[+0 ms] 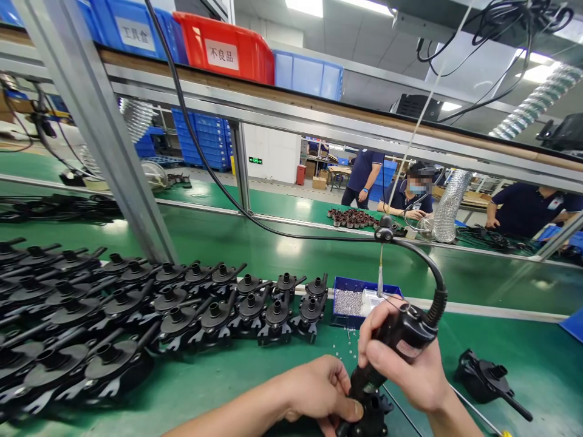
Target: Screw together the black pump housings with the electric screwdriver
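My right hand (pixel 410 370) is wrapped round a black electric screwdriver (pixel 401 337), which is tilted with its cord curving up from the top. The tool's lower end reaches down to a black plastic assembly (pixel 374 419) at the bottom edge. My left hand (pixel 319 388) has its fingers closed on that assembly, thumb beside the screwdriver's nose. The tool tip is hidden. A blue tray (pixel 336 317) just beyond holds small metal pieces (pixel 348 301); several more lie loose on the green surface in front of it.
Rows of similar black assemblies (pixel 177 321) fill the left. Another assembly (pixel 485 376) lies at right, near a thin metal rod (pixel 473 408). A metal post (pixel 104 121) and an overhead shelf with a red bin (pixel 248 51) frame the bench. Co-workers sit and stand beyond.
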A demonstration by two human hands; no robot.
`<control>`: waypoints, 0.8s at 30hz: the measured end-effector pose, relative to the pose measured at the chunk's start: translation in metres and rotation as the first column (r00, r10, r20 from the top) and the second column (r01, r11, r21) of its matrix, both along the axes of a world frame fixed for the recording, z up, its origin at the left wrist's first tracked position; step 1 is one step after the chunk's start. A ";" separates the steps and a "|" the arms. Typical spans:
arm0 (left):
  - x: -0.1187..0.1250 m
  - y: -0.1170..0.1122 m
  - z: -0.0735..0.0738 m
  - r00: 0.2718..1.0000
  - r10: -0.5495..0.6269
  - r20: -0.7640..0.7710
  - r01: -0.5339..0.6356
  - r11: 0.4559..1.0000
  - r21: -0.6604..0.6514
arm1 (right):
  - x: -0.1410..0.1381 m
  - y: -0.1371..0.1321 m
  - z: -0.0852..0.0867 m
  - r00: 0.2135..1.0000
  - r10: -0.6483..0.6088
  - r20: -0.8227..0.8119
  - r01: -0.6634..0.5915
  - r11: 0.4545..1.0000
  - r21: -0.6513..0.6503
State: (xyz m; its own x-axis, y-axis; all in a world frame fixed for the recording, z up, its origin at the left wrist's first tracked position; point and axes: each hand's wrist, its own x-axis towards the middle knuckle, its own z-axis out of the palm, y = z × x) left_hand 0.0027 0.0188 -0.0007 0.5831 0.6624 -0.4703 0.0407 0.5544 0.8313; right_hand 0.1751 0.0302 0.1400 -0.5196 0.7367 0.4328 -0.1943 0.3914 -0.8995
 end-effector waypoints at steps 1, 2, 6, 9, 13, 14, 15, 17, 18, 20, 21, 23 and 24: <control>0.001 0.001 -0.002 1.000 0.012 -0.005 -0.012 1.000 -0.005 | 0.001 0.002 -0.001 0.994 0.108 -0.005 -0.108 0.994 -0.022; 0.002 0.002 -0.003 1.000 0.027 -0.012 -0.027 0.999 -0.018 | 0.001 0.003 -0.001 0.977 0.210 -0.027 -0.211 0.976 -0.045; 0.000 0.005 0.001 1.000 0.024 -0.019 -0.025 0.999 -0.041 | -0.010 0.002 -0.006 0.992 0.073 -0.104 -0.079 0.995 -0.061; -0.006 0.005 0.008 1.000 0.009 -0.021 -0.009 1.000 -0.001 | -0.021 0.001 -0.010 0.979 -0.163 -0.121 0.165 0.986 0.011; -0.010 0.004 0.009 0.999 0.039 -0.009 -0.039 0.999 0.006 | -0.024 0.001 -0.014 0.986 0.009 -0.167 -0.006 1.000 0.018; -0.009 0.004 0.007 0.999 0.035 -0.008 -0.035 0.999 0.002 | -0.024 0.001 -0.014 0.985 0.027 -0.173 -0.026 1.000 0.009; -0.009 0.004 0.005 1.000 0.024 -0.008 -0.024 1.000 -0.007 | -0.024 0.000 -0.013 0.984 0.009 -0.178 -0.008 1.000 0.003; -0.008 0.005 0.001 1.000 0.004 -0.008 -0.004 1.000 -0.022 | -0.026 -0.003 -0.012 0.976 -0.118 -0.185 0.122 0.993 0.008; -0.007 0.005 -0.001 1.000 -0.005 -0.004 0.005 1.000 -0.025 | -0.028 -0.004 -0.012 0.963 -0.200 -0.180 0.207 0.978 0.020; -0.007 0.006 -0.004 1.000 -0.017 0.001 0.017 1.000 -0.013 | -0.032 -0.008 -0.012 0.933 -0.315 -0.174 0.327 0.944 0.045; -0.007 0.006 -0.005 1.000 -0.018 -0.001 0.018 1.000 -0.003 | -0.034 -0.010 -0.014 0.930 -0.322 -0.176 0.336 0.940 0.056; -0.007 0.006 -0.005 1.000 -0.014 -0.002 0.014 1.000 0.008 | -0.037 -0.012 -0.018 0.943 -0.274 -0.191 0.292 0.954 0.070; -0.007 0.006 -0.006 1.000 -0.014 0.001 0.014 1.000 0.014 | -0.038 -0.012 -0.021 0.949 -0.243 -0.203 0.261 0.963 0.069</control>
